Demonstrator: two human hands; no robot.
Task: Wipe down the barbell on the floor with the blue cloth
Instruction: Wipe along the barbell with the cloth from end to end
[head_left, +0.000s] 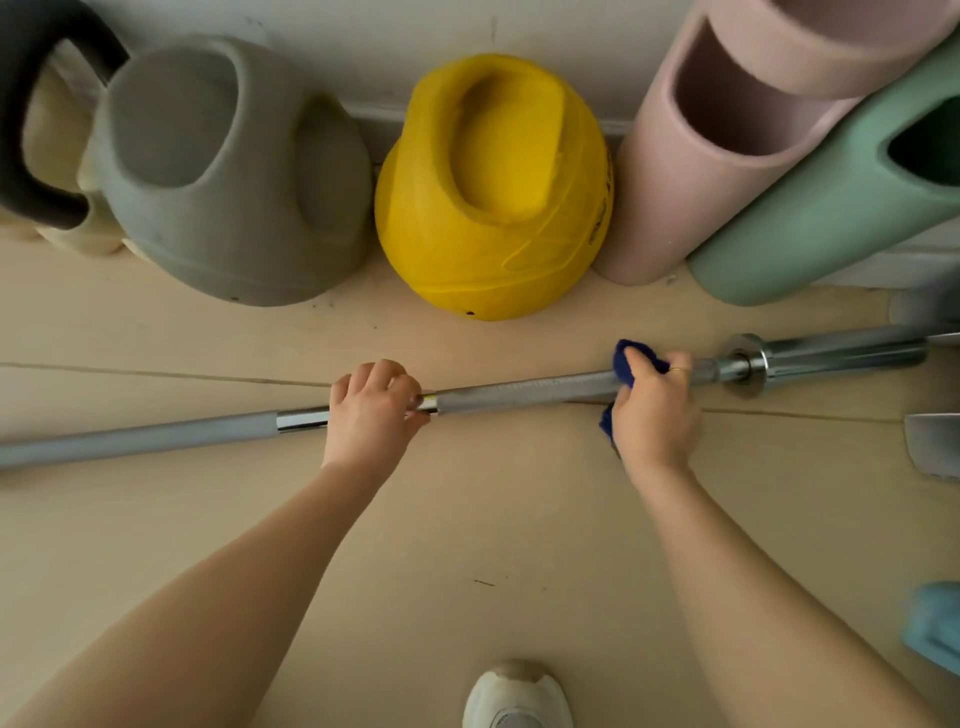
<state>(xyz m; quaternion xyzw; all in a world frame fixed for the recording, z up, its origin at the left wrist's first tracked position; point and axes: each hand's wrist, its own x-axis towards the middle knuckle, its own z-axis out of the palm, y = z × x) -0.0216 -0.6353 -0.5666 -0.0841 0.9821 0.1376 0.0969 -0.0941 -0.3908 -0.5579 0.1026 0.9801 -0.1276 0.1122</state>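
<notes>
Floor-level barbell (519, 392) gripped by left hand (371, 410); right hand (652, 410) mostly hides gripped cloth (626, 358).

Home gym corner: kettlebells, grey (228, 171) & yellow (493, 192), line wall at 12 o'clock; foam rollers (727, 156) at 1; barbell (519, 392) on floor.

barbell (519, 392) lies across the floor (467, 519), kettlebells (493, 192) behind it along the wall (363, 52).

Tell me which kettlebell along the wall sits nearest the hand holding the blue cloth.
The yellow kettlebell, in the middle of the row. It sits closest to the right hand wiping the barbell with the blue cloth; the grey kettlebell stands farther left.
</notes>
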